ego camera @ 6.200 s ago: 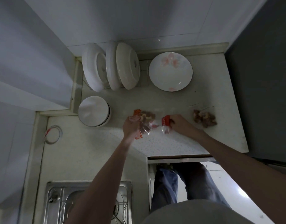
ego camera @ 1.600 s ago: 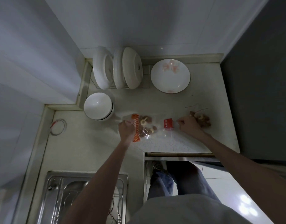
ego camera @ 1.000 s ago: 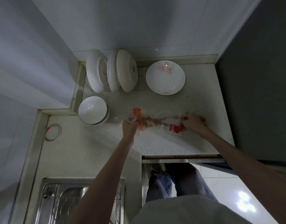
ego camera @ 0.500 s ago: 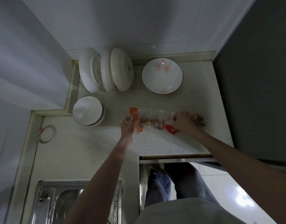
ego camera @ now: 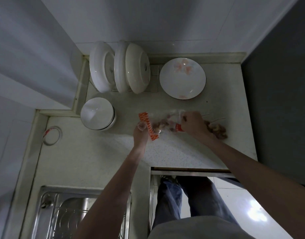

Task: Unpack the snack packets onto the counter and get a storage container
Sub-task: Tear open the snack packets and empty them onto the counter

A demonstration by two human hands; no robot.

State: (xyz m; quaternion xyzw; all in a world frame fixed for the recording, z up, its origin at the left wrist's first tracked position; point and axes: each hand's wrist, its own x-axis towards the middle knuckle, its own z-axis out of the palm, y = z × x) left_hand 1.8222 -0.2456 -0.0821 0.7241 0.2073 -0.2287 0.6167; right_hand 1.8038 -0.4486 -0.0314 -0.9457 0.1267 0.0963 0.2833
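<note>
Packets in a clear bag, pinched between both hands.
Left hand grips the orange strip; right hand grips the mouth: better tip gently beside the pile.

We see three white dishes standing on edge in a rack by the wall. Beside them a flowered plate lies flat, a white bowl sits near, and a steel sink is below.
</note>
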